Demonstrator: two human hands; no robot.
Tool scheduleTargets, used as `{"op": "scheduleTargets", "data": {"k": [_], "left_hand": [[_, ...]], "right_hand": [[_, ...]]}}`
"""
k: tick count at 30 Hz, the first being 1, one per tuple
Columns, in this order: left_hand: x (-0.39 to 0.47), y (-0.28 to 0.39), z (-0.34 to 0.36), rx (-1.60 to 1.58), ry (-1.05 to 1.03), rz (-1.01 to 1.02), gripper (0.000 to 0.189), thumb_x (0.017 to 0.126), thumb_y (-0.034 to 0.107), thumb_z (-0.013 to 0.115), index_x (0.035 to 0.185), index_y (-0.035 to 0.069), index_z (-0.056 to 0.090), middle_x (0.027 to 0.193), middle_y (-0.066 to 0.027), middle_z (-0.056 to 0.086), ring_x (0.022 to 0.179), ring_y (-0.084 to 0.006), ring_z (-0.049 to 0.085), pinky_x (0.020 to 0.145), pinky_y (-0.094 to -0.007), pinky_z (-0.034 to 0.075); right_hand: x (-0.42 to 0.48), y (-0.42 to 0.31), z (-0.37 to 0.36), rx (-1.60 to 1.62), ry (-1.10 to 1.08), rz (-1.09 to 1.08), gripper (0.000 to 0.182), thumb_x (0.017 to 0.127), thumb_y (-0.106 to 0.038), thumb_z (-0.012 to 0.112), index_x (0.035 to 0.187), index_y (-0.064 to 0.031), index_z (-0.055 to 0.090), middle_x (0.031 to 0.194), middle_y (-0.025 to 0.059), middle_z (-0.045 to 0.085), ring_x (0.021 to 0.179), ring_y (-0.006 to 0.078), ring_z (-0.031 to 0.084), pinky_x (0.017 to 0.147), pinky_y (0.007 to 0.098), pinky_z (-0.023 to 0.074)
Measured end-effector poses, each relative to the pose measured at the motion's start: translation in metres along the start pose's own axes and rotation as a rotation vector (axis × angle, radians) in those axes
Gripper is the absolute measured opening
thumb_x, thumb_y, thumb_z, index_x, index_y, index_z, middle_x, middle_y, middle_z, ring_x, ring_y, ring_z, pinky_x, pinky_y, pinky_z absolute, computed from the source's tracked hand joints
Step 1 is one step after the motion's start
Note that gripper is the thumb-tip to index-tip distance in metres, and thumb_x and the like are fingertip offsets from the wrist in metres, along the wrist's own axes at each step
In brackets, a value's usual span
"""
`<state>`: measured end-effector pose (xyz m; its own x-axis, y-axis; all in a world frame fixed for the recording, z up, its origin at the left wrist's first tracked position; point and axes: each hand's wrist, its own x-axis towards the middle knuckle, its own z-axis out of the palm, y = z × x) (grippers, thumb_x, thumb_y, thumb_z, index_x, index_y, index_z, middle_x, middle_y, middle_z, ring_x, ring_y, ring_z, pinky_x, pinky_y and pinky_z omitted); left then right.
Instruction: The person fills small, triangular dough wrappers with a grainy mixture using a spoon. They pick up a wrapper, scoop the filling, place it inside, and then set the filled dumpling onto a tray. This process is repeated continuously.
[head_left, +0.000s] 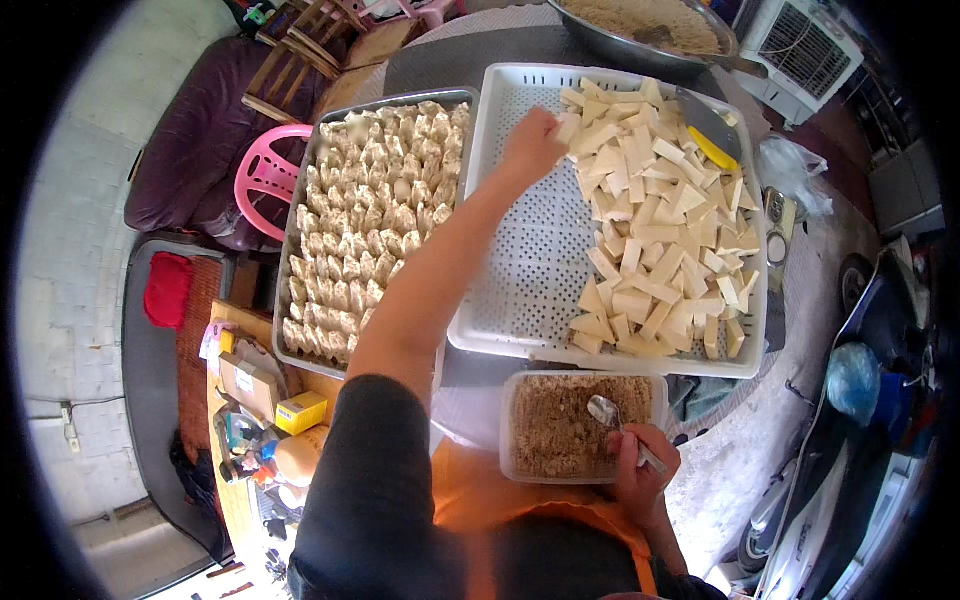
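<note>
My left hand (531, 148) reaches over a white perforated plastic tray (525, 240). Its fingers grip a pale cut piece (568, 127), probably tofu, beside a heap of similar wedges and blocks (660, 225). In my right hand (646, 465) is a metal spoon (604, 411), its bowl above brown crumbly powder in a clear plastic tub (510, 465) close to my body. A metal tray (279, 300) on the left holds tight rows of powder-coated pieces (360, 217), partly covered by my left forearm.
A knife or scraper with a yellow handle (712, 148) lies on the heap. Behind stands a large metal bowl (720, 37) of tan powder. A phone (780, 217) and a plastic bag (795, 172) sit at right. A pink plastic chair (262, 180) and a cluttered wooden table (225, 311) are at left.
</note>
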<state>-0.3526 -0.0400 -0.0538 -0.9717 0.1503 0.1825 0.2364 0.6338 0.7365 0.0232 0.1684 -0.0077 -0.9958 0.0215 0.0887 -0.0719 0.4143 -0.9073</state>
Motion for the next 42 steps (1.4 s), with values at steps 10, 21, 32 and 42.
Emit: {"op": "scheduleTargets", "data": {"k": [10,21,32,42], "left_hand": [[-0.219,0.097,-0.057,-1.137,-0.306,-0.398,0.038,0.093,0.007,0.047,0.129,-0.001,0.040,0.115,-0.0147,0.054,0.116,-0.0276,0.051,0.096,-0.0376,0.045],[-0.318,0.134,-0.032,-1.117,-0.328,-0.417,0.042,0.092,0.002,0.041,0.133,0.013,0.043,0.113,-0.0048,0.057,0.092,-0.0076,0.053,0.074,-0.0192,0.044],[-0.339,0.142,-0.020,-0.906,-0.339,-0.227,0.034,0.092,0.000,0.037,0.122,0.009,0.050,0.112,-0.0035,0.058,0.099,-0.0101,0.054,0.078,-0.0230,0.045],[-0.341,0.139,-0.024,-1.101,-0.299,-0.341,0.030,0.090,-0.002,0.038,0.115,0.004,0.054,0.115,-0.0061,0.054,0.107,-0.0154,0.052,0.090,-0.0308,0.046]], "right_hand": [[-0.007,0.004,0.001,0.118,0.085,0.028,0.013,0.093,-0.008,0.049,0.096,0.0029,0.056,0.077,0.0118,0.065,0.063,0.0137,0.062,0.058,0.0253,0.0515],[-0.023,-0.045,0.004,-0.039,0.120,-0.426,0.017,0.080,0.003,0.058,0.096,-0.0003,0.058,0.080,0.0133,0.064,0.070,0.0258,0.065,0.062,0.0319,0.0520],[-0.037,-0.047,0.009,-0.161,0.076,-0.514,0.020,0.078,0.004,0.060,0.097,-0.0001,0.058,0.081,0.0151,0.063,0.070,0.0323,0.063,0.063,0.0361,0.0519],[-0.026,-0.029,0.001,0.257,0.218,-0.055,0.016,0.091,-0.010,0.049,0.086,0.0018,0.059,0.075,0.0123,0.065,0.062,0.0181,0.063,0.055,0.0295,0.0490]]}}
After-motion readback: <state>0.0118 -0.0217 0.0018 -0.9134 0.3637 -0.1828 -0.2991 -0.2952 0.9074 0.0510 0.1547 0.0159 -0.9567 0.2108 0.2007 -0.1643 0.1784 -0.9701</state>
